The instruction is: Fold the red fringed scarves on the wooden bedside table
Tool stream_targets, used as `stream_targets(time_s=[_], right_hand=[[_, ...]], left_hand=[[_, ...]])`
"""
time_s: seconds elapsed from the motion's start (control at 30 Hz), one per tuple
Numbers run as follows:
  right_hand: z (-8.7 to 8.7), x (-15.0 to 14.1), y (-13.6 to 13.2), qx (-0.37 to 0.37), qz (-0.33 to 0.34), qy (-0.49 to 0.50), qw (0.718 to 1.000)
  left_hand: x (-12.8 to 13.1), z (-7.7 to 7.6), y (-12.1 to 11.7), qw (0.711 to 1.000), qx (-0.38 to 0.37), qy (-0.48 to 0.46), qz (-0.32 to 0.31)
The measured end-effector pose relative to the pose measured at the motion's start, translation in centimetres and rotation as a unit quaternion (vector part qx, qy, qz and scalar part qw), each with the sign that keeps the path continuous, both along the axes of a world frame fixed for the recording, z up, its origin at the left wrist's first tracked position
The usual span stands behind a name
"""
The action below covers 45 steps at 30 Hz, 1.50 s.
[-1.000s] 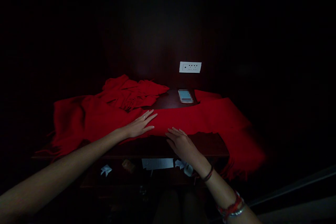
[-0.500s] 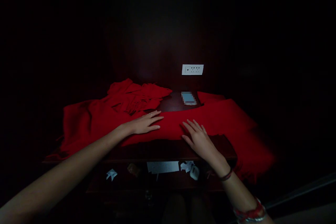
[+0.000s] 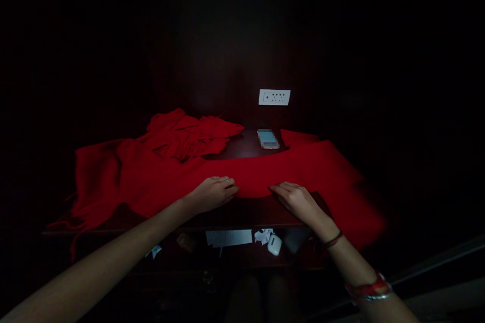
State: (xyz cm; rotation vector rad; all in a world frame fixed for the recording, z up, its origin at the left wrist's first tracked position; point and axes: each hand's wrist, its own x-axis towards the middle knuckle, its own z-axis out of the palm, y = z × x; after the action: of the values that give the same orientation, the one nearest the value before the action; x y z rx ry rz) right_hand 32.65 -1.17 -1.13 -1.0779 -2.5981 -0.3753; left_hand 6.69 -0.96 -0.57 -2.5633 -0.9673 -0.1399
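A red fringed scarf (image 3: 250,174) lies across the dark desk, bunched at the left and back, flatter in the middle. Its right end hangs over the desk's front edge. With fingers closed, my left hand (image 3: 215,193) pinches the scarf's near edge left of centre; a ring shows on one finger. A short way to the right, my right hand (image 3: 297,201) grips the same edge between thumb and fingers. Bracelets circle my right wrist and forearm.
Behind the scarf lies a phone (image 3: 268,139), its screen blurred out. A white socket plate (image 3: 275,97) is on the back wall. In the open compartment below the desktop (image 3: 242,214) are paper (image 3: 229,237), crumpled tissue (image 3: 263,236) and a white earphone case (image 3: 275,245).
Both hands have moved from lying spread over the scarf to its near edge, and their fingers have closed on it. The view has shifted slightly.
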Motion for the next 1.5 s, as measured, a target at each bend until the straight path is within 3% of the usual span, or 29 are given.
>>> stream_targets(time_s=[0.17, 0.6, 0.97, 1.23, 1.37, 1.5], right_hand=[[-0.4, 0.0, 0.4, 0.012, -0.011, 0.019, 1.000], [-0.6, 0.1, 0.2, 0.016, 0.003, 0.056, 0.998], [-0.6, -0.2, 0.6, 0.029, -0.034, 0.057, 0.997], [0.0, -2.2, 0.4, 0.028, 0.044, 0.052, 0.997], [-0.2, -2.8, 0.7, 0.043, 0.040, 0.020, 0.998], [-0.4, -2.8, 0.7, 0.059, 0.032, 0.019, 0.998]], left_hand=[[1.5, -0.4, 0.6, 0.999, 0.019, 0.002, -0.030], [1.1, -0.8, 0.6, 0.991, -0.052, -0.107, -0.064], [1.2, -0.5, 0.4, 0.994, -0.017, -0.080, -0.074], [1.3, -0.8, 0.7, 0.994, -0.009, -0.076, -0.076], [1.5, -0.9, 0.8, 0.992, -0.029, -0.101, -0.072], [1.7, -1.1, 0.9, 0.996, -0.003, -0.069, -0.064]])
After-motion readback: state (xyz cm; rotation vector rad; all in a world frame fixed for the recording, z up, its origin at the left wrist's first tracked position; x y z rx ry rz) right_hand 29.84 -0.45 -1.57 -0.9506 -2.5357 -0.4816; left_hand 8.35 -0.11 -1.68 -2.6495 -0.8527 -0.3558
